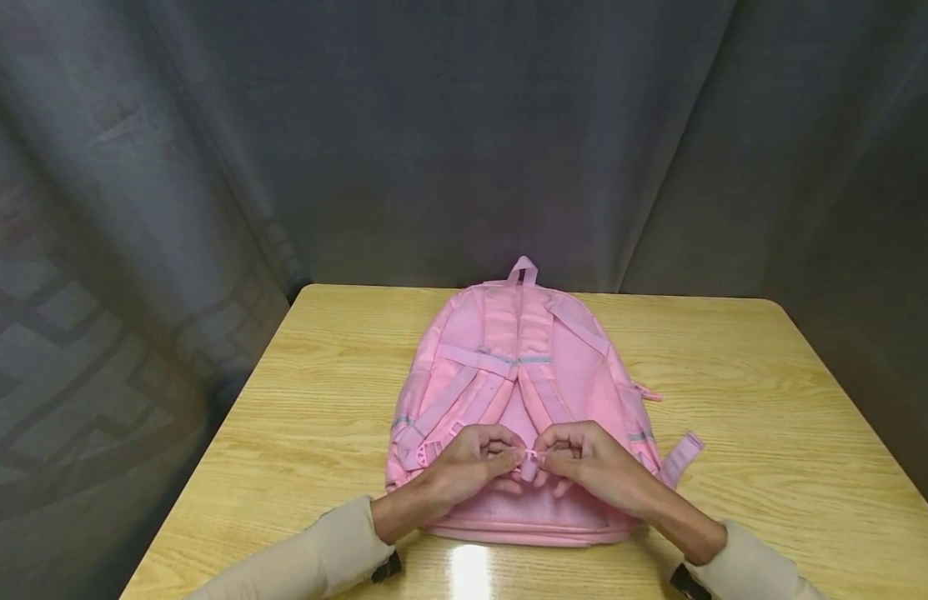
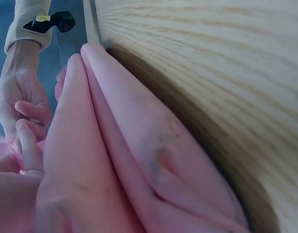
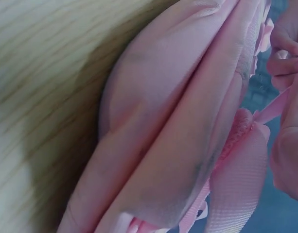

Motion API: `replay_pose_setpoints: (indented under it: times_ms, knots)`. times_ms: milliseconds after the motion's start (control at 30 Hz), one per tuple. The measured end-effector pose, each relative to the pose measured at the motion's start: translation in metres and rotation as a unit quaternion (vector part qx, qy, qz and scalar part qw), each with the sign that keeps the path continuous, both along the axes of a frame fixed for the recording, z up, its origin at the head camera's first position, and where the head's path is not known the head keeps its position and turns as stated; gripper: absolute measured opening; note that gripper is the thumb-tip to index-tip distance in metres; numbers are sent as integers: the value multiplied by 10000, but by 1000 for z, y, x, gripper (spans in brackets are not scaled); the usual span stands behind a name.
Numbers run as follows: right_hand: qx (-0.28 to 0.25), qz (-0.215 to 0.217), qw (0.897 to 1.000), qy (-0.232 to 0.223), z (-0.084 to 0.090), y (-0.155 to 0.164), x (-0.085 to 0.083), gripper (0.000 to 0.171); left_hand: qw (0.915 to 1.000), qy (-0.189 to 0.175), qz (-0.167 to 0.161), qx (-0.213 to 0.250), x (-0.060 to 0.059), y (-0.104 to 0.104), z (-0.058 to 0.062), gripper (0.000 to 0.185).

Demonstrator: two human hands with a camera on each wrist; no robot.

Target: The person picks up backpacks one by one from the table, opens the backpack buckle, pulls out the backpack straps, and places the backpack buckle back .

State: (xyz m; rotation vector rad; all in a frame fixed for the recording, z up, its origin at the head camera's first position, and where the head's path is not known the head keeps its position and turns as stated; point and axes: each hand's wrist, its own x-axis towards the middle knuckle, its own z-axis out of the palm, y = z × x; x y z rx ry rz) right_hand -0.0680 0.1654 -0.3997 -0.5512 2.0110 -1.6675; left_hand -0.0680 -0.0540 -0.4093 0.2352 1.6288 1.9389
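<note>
A pink backpack [image 1: 494,517] lies on the table with its back panel and shoulder straps facing up. Over its lower middle, both hands meet at a small pink strap buckle [image 1: 531,455]. The left hand [image 1: 474,458] pinches the buckle's left side between thumb and fingers. From the other side, the right hand [image 1: 594,462] pinches it the same way. A short strap end hangs below the fingertips. In the right wrist view, a narrow pink strap [image 3: 273,106] runs taut from the bag up to the hands. Fingers hide most of the buckle.
The wooden table [image 1: 321,400] carries the bag near its front edge. A loose strap end [image 1: 681,458] sticks out at the bag's right, below a pink zipper pull [image 1: 648,393]. A top loop [image 1: 523,268] points to the back. Grey curtains [image 1: 464,142] hang behind and at the sides.
</note>
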Motion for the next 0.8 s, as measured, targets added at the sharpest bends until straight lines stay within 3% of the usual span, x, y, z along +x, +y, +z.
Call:
replay_pose_setpoints:
  times_ms: [233, 367, 800]
  knots:
    - [95, 94, 9989, 453, 1, -1, 2, 13, 9999, 56, 7, -86, 1, 1, 1, 19]
    - [285, 109, 9984, 486, 4, 0, 1, 11, 9999, 66, 44, -99, 1, 1, 1, 19]
    - [1301, 175, 9913, 43, 29, -2, -2, 19, 9971, 460, 427, -420, 1, 3, -4, 14]
